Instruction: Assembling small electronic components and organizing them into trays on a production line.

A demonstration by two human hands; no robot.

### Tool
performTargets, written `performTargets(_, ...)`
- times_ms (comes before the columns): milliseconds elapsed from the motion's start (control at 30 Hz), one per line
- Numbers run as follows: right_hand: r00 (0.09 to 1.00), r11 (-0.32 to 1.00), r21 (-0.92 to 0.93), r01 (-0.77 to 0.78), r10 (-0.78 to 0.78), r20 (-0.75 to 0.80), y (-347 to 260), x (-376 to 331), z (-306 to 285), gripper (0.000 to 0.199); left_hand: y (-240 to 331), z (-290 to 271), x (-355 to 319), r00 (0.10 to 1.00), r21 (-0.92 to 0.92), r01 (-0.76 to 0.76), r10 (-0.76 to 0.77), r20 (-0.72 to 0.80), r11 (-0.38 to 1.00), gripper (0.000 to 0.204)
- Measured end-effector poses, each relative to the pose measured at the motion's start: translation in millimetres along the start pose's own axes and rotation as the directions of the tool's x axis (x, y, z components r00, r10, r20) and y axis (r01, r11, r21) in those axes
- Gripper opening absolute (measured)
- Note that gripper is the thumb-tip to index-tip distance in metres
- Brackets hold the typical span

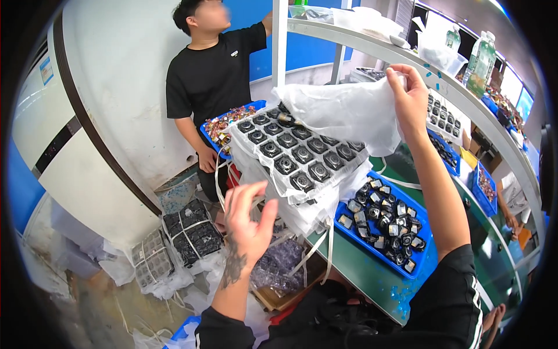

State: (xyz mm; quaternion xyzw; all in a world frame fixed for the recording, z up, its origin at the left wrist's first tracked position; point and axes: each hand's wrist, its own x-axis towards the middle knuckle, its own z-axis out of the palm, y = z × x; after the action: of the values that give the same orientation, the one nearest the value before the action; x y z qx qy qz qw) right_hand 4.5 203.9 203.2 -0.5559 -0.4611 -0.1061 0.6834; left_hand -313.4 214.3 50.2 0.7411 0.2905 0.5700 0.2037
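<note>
My right hand [410, 99] pinches the edge of a thin white sheet [343, 107], holding it raised over the far side of a white compartment tray [273, 185]. Small black camera-like parts with round fronts [302, 154] sit in rows in the tray's pockets. The lifted sheet hides part of the far rows. More white wrapping hangs below the tray's near edge. My left hand [249, 218] is in the air left of the tray's near corner, fingers apart, holding nothing. To the tray's right, a blue tray [378, 262] holds loose black parts with pale square backs.
A person in black [215, 70] stands beyond the tray beside a blue bin of small coloured parts [224, 125]. A metal shelf [360, 38] with bottles runs above the green table [360, 285]. Strapped stacks of trays [192, 232] and a cardboard box [285, 299] lie low at left.
</note>
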Motion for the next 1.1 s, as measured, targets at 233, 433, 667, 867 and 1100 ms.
performTargets(233,0.952,0.919,-0.274,0.285,-0.238,0.191,47,4,6,0.023,-83,48,36,0.949,0.063,0.263,-0.247,-0.195,0.963,0.046)
performTargets(433,0.988,0.977,-0.195,-0.084,0.056,-0.147,97,22,-17,0.025,-82,46,23,0.871,-0.089,0.491,-0.483,0.095,0.867,0.039)
performTargets(667,0.986,0.989,0.012,-0.147,0.146,0.083,74,-3,5,0.018,-55,38,57,0.736,-0.069,0.630,-0.566,0.372,0.773,0.037)
performTargets(867,0.825,0.957,0.007,0.289,-0.252,0.506,14,-60,47,0.025,-57,49,80,0.837,0.062,0.443,-0.438,0.327,0.894,0.030)
performTargets(1100,0.566,0.934,-0.209,0.288,0.010,0.824,-19,-112,67,0.063,-24,85,113,0.792,-0.437,0.605,-0.450,0.412,0.665,0.020)
